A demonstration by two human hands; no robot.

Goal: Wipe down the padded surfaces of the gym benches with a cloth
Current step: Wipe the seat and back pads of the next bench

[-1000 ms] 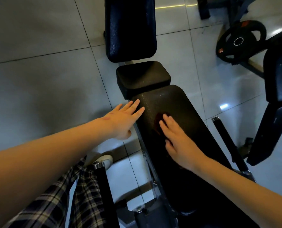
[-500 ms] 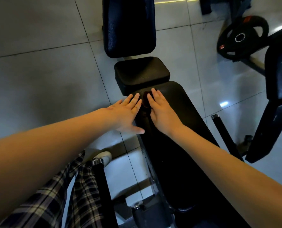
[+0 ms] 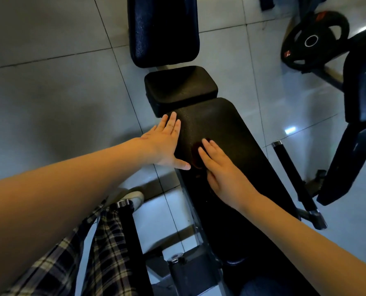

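Right hand flat on the long bench pad, fingers straight and close together, pressing a dark red cloth. The cloth is mostly hidden, only its rounded edge shows at the fingertips. Left hand flat against the pad's left edge, fingers straight, thumb splayed out. Pad is black, pebbled, with rounded corners. Small square seat pad butts up beyond it, then a glossier dark pad. Glossy grey tiled floor. Round black weight plate far right.
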